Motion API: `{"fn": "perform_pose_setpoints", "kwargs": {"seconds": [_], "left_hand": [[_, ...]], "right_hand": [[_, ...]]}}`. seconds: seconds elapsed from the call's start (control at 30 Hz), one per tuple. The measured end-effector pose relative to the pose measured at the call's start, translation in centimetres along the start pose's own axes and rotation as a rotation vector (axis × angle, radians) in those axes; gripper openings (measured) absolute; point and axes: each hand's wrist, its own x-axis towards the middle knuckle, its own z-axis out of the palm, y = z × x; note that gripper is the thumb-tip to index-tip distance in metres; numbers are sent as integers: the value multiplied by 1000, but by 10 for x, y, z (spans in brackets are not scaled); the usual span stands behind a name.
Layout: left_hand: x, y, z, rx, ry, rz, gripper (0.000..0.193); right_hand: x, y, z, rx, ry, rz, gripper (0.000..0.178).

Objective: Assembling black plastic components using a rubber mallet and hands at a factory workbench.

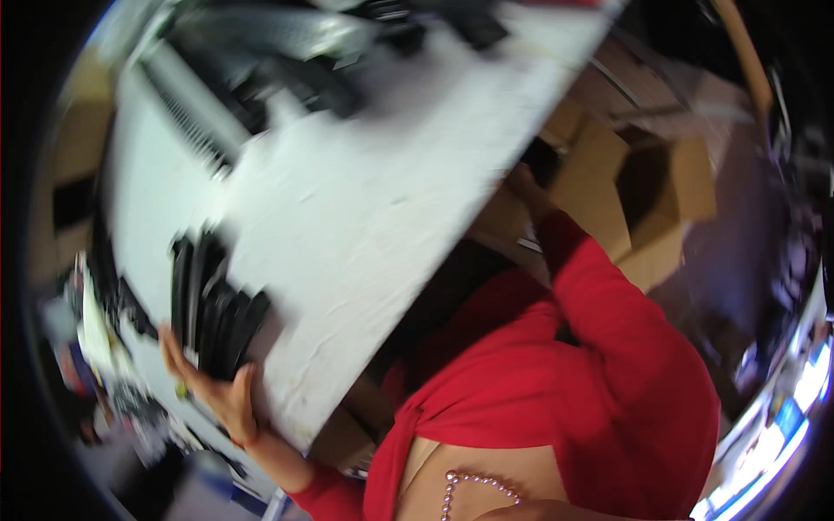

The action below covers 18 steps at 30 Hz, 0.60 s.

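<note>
My left hand [219, 395] is at the near left of the white table, its fingers stretched out and its thumb apart. It rests against the near end of a bunch of long black plastic-looking parts [213, 304] lying side by side; their exact kind is not clear. My right hand [523, 184] reaches past the table's right edge, beside a dark object [540, 161] at an open cardboard box [599, 178]. Its fingers are blurred and partly hidden, so I cannot make out whether it grips the dark object.
The white table [347, 226] runs slantwise across the view. At its far end lie blurred black parts [313, 82], a long ridged strip [187, 113] and clear plastic wrapping [304, 35]. Another open carton flap [691, 178] stands right of the table. Cluttered items [130, 408] lie beyond the left edge.
</note>
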Motion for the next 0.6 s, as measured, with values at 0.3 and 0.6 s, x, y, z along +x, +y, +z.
{"fn": "perform_pose_setpoints", "kwargs": {"seconds": [0.3, 0.6], "left_hand": [[8, -1, 10, -128, -134, 32, 113], [-7, -6, -11, -86, -127, -83, 119]], "right_hand": [[-25, 49, -61, 679, -149, 1019, 41], [25, -3, -145, 583, -146, 580, 61]]}}
